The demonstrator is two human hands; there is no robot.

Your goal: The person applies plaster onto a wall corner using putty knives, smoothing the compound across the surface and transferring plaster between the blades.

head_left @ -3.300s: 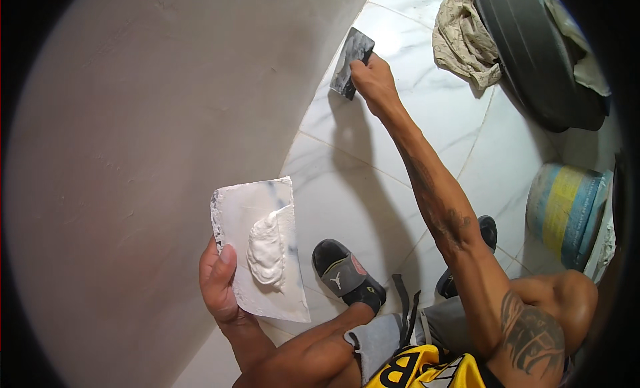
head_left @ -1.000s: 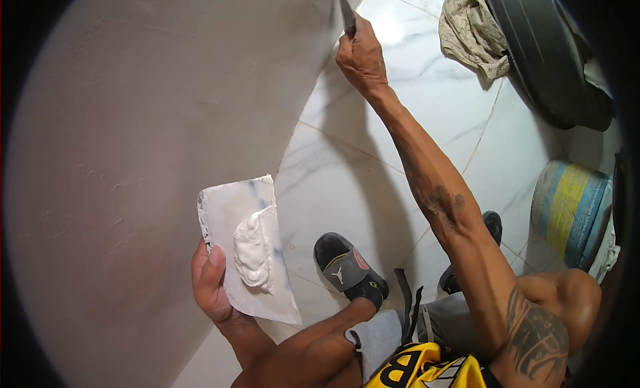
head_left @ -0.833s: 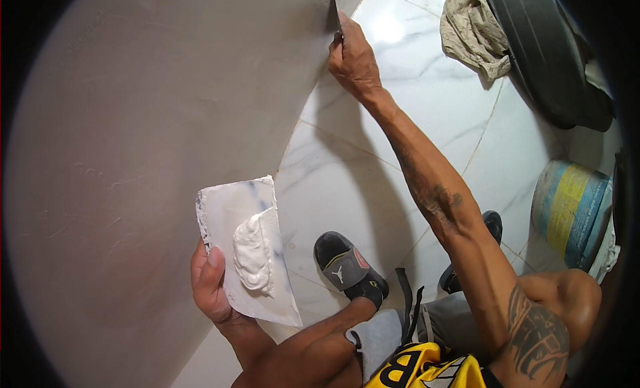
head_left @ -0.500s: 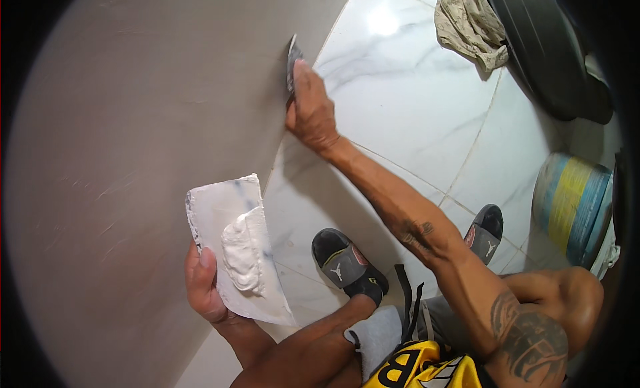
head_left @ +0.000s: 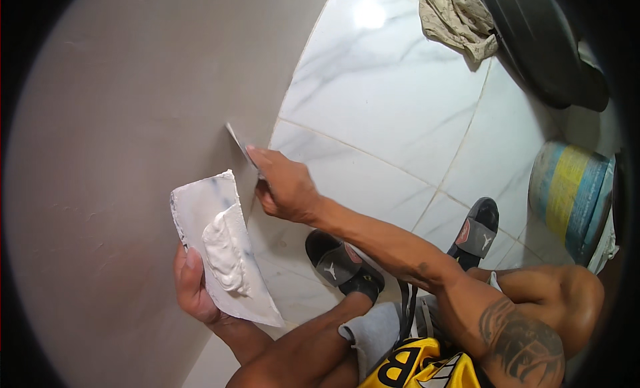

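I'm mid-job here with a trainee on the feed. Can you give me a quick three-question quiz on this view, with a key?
1. Which hand holds the board with the white paste on it?
2. True or false: the scraper is dipping into the white paste.
3. Besides blue, which colour stands out on the side of the bucket? A) pink B) yellow C) purple

Key:
1. The left hand.
2. False: the right hand holds it apart from the paste.
3. B, yellow.
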